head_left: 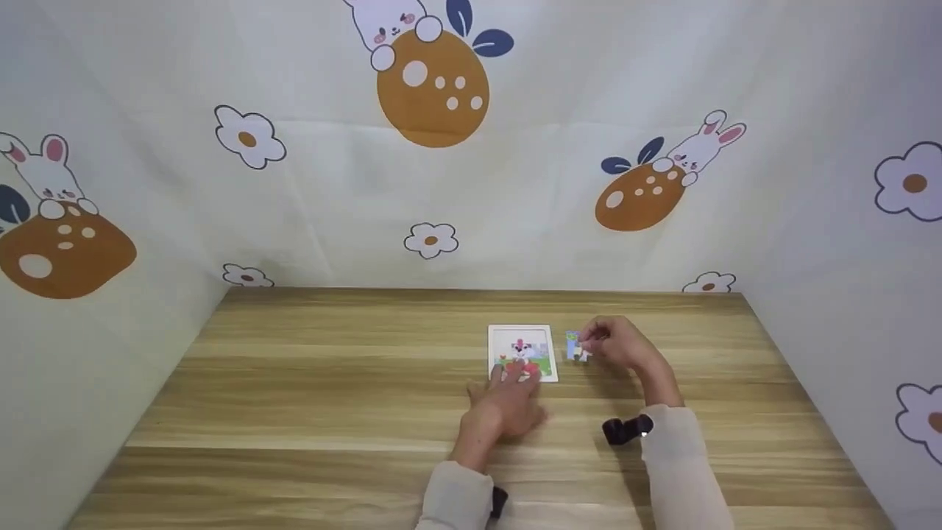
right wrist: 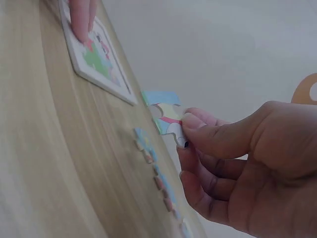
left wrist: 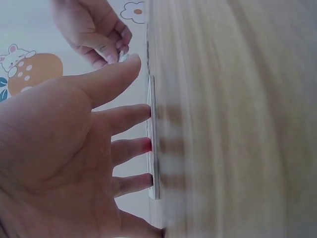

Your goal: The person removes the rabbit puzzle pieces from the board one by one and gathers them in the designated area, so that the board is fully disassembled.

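A jigsaw tray [head_left: 554, 353] with a white border lies on the table, partly filled with a picture of a cartoon animal on green. My left hand [head_left: 506, 408] reaches over its near edge, straight fingertips resting on the picture; the left wrist view has this hand [left wrist: 54, 148] side-on, its thumb raised off the tray. To the right of the tray, my right hand [head_left: 620, 342] pinches a puzzle piece [right wrist: 172, 110] between thumb and fingers, held above the table. Below that piece, loose puzzle pieces [right wrist: 157, 171] lie on the wood.
The wooden table [head_left: 309, 390] meets a pale printed cloth [head_left: 331, 199] at the back and both sides. Black wrist cameras [head_left: 625, 430] stick out from the sleeves, low over the tabletop.
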The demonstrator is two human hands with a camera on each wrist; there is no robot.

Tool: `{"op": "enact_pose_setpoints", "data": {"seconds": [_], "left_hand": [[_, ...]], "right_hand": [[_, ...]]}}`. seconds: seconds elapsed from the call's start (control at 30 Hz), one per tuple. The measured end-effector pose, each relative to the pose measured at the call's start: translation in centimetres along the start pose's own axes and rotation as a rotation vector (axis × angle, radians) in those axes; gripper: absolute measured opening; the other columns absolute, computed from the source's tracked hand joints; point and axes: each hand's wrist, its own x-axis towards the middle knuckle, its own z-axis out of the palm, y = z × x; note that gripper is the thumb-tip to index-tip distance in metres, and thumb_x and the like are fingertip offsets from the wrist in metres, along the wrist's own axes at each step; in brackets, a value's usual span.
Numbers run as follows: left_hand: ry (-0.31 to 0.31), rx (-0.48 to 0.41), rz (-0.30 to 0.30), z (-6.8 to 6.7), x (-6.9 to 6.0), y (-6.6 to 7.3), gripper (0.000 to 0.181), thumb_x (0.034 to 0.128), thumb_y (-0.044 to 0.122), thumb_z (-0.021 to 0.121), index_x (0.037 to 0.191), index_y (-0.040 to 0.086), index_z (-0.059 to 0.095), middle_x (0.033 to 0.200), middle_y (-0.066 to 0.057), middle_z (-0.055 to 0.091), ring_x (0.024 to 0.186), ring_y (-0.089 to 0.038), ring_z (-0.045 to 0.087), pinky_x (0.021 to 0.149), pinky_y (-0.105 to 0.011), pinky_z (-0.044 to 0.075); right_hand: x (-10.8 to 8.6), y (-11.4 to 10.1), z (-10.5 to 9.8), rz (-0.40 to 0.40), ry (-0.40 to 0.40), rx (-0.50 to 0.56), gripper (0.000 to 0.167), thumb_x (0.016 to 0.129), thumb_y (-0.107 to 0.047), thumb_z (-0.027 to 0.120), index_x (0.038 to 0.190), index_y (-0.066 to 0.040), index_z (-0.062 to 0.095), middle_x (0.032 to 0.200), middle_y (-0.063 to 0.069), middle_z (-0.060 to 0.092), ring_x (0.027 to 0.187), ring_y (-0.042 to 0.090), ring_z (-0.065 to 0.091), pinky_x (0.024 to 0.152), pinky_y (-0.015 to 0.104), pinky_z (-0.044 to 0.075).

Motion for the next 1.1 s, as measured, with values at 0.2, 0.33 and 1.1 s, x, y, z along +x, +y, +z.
{"op": "enact_pose_setpoints", "data": {"seconds": [0.2,0.33,1.1], "left_hand": [[0.008,-0.004,0.009,0.0,-0.2,-0.2,0.062,0.0995,0.048,0.053,0.156,0.029,0.036,0.168,-0.003,0.021,0.155,-0.038,0.017,0.114,-0.077,0.017],[0.012,-0.005,0.011,0.1,-0.3,-0.2,0.063,0.0993,0.049,0.053,0.156,0.028,0.036,0.169,-0.003,0.021,0.155,-0.038,0.017,0.114,-0.077,0.016],[0.031,0.022,-0.006,0.2,0.1,0.2,0.062,0.0980,0.048,0.055,0.155,0.028,0.039,0.167,-0.003,0.027,0.155,-0.036,0.020,0.111,-0.078,0.021]], "right_hand": [[0.2,0.9,0.6,0.061,0.008,0.013,0.006,0.090,0.003,0.066,0.095,0.003,0.069,0.095,0.012,0.067,0.084,0.016,0.056,0.074,0.024,0.046],[0.3,1.2,1.0,0.094,0.027,0.014,0.008,0.089,0.004,0.067,0.096,0.004,0.070,0.095,0.012,0.068,0.085,0.017,0.056,0.074,0.024,0.045],[0.3,1.3,1.3,0.061,0.030,-0.046,0.014,0.080,0.009,0.075,0.093,0.004,0.075,0.090,0.013,0.073,0.079,0.013,0.061,0.070,0.021,0.048]]}}
